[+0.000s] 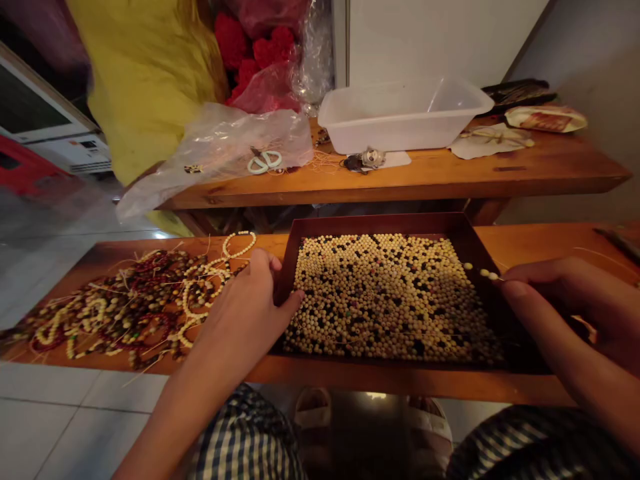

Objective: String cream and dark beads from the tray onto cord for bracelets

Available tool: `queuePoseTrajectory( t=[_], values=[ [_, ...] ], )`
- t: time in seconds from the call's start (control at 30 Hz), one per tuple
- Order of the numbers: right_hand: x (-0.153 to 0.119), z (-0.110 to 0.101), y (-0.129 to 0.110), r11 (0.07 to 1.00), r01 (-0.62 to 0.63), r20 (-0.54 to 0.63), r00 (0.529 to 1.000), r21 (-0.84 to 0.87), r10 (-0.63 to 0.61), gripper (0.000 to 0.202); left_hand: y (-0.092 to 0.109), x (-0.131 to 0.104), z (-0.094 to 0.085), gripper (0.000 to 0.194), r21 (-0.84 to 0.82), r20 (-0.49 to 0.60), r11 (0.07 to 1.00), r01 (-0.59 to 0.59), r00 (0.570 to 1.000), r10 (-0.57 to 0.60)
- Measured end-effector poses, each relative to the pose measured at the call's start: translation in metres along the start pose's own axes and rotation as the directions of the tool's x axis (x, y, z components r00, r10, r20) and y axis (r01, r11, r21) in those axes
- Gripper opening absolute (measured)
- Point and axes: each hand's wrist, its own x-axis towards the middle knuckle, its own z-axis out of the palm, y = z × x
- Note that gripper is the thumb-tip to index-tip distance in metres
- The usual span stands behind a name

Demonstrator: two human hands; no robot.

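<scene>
A dark red shallow tray (380, 220) full of small cream, yellow and black beads (375, 293) sits on the near wooden bench. My left hand (255, 293) is at the tray's left wall, thumb over the inner side and fingers curled at the outer side. Over the tray's right wall, my right hand (545, 287) pinches thumb and forefinger at a short beaded string (487, 274) with a few pale beads on it. Beyond my left hand lies a heap of beaded bracelets (135, 300) in cream, brown and dark red, with loose thread ends.
A far bench (280, 190) holds a white plastic tub (400, 127), pale-handled scissors (265, 161) on a clear plastic bag (210, 150), a watch-like object (373, 158) and a wrapped packet (545, 119). A yellow bag (150, 80) stands behind, left.
</scene>
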Motion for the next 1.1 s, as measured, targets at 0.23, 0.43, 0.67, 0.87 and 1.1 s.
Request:
queuePoseTrajectory(
  t=[0.23,0.43,0.67,0.87,1.1],
  values=[
    [0.005,-0.001,-0.008,1.0,0.011,0.052,0.999,-0.029,-0.009,0.023,0.014,-0.002,-0.002,0.031,0.257,0.094,0.965,0.047,0.993,-0.073],
    [0.008,0.0,-0.012,0.999,0.026,0.066,0.998,-0.03,-0.024,0.023,0.024,-0.005,-0.006,0.028,0.346,0.087,0.937,0.053,0.992,-0.089],
    [0.008,0.003,-0.021,0.998,0.058,0.039,0.998,-0.001,-0.058,0.016,0.038,-0.009,-0.002,0.035,0.412,0.043,0.91,0.049,0.996,-0.073],
    [0.009,0.002,-0.02,0.993,0.114,-0.027,0.993,0.025,-0.113,0.013,0.043,-0.018,-0.005,0.034,0.447,-0.04,0.894,0.044,0.999,-0.03],
    [0.006,-0.004,-0.016,0.994,0.112,-0.051,0.992,-0.002,-0.112,0.008,0.037,-0.027,-0.006,0.024,0.455,-0.069,0.89,0.023,0.998,0.009]
  ],
)
